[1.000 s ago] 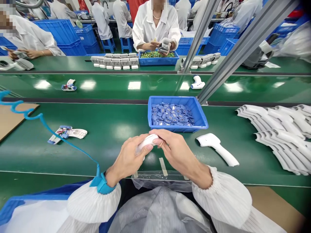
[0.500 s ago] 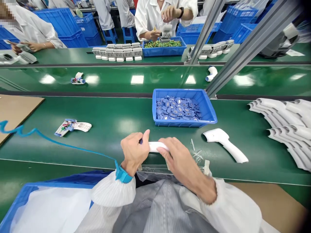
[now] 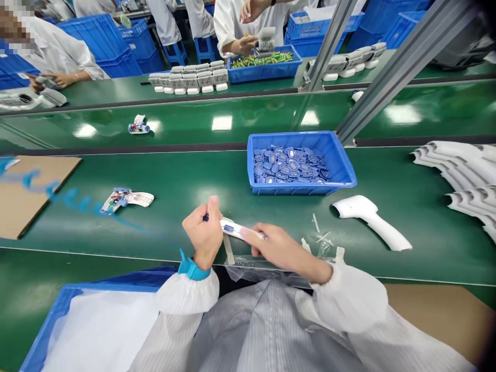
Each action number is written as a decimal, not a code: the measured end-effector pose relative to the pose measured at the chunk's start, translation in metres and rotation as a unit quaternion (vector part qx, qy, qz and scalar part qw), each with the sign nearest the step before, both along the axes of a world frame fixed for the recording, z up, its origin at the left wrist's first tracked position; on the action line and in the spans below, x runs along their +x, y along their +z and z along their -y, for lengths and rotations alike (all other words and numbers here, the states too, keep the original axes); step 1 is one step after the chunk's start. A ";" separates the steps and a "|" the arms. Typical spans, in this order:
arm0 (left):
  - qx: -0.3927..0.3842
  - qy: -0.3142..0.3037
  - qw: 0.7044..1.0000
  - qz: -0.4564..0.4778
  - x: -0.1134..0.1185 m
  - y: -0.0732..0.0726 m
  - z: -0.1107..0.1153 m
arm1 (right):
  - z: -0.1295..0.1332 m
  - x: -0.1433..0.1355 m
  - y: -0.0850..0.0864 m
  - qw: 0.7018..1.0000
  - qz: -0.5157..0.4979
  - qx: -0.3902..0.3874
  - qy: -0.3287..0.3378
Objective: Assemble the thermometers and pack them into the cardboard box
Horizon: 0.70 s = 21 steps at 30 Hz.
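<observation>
Between my two hands is a white gun-shaped thermometer (image 3: 234,228) with a small blue button on its side. My left hand (image 3: 204,233) is wrapped around its head end, most of which is hidden in the fist; a dark blue edge peeks out there. At the handle's far end, my right hand (image 3: 276,245) grips with thumb and fingers. A blue wrist strap (image 3: 194,269) with a coiled cord is on my left wrist. Right of my hands lies a white gun-shaped shell (image 3: 374,221). An opened unit with exposed wires (image 3: 126,200) rests on the left.
A blue bin (image 3: 351,178) of small blue plastic pieces stands beyond my hands. Stacked white shells (image 3: 465,165) are at the right, cardboard (image 3: 42,191) at the left. A metal post (image 3: 391,72) slants across the right. Co-workers sit across the conveyor (image 3: 186,124).
The thermometer has turned so its blue button shows, and my right hand has shifted along the handle. The view has tilted slightly. Across the line, a co-worker's raised hand has moved.
</observation>
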<state>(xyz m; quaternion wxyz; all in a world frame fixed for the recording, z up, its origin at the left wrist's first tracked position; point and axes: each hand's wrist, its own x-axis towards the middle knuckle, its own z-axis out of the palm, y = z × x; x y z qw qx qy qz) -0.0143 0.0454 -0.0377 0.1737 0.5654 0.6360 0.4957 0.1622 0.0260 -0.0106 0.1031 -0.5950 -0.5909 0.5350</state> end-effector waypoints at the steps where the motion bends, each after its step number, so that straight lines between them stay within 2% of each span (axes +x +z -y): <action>1: -0.007 0.015 1.000 -0.012 0.003 -0.001 -0.006 | 0.004 -0.005 0.001 0.997 0.035 0.065 0.034; 3: 0.000 0.027 0.998 -0.065 0.008 -0.001 -0.020 | 0.009 -0.016 0.003 0.970 0.136 0.173 0.099; 4: 0.004 0.029 0.995 -0.098 0.010 0.000 -0.028 | 0.011 -0.022 0.004 0.955 0.182 0.199 0.125; 7: 0.002 0.018 0.987 -0.161 0.013 0.003 -0.047 | 0.009 -0.038 0.005 0.932 0.253 0.215 0.146; 10: 0.001 -0.013 0.983 -0.183 0.010 0.005 -0.055 | 0.006 -0.045 0.007 0.931 0.264 0.218 0.125; 11: 0.006 -0.044 0.980 -0.195 0.006 0.007 -0.054 | 0.008 -0.042 0.008 0.935 0.250 0.222 0.117; 14: -0.001 -0.178 0.948 -0.265 -0.023 0.012 -0.045 | 0.023 -0.011 0.007 0.941 0.160 0.293 0.055; 15: -0.032 -0.192 0.936 -0.294 -0.039 0.014 -0.044 | 0.032 0.007 0.006 0.934 0.145 0.327 0.012; 16: -0.086 -0.161 0.930 -0.320 -0.056 0.017 -0.045 | 0.041 0.027 0.003 0.921 0.151 0.358 -0.035; 18: -0.251 -0.100 0.897 -0.350 -0.090 0.026 -0.058 | 0.061 0.068 -0.004 0.891 0.216 0.383 -0.112; 20: -0.360 -0.035 0.866 -0.345 -0.115 0.039 -0.088 | 0.076 0.100 -0.012 0.885 0.272 0.355 -0.127; 21: -0.388 0.009 0.861 -0.329 -0.121 0.047 -0.108 | 0.079 0.111 -0.016 0.890 0.278 0.340 -0.122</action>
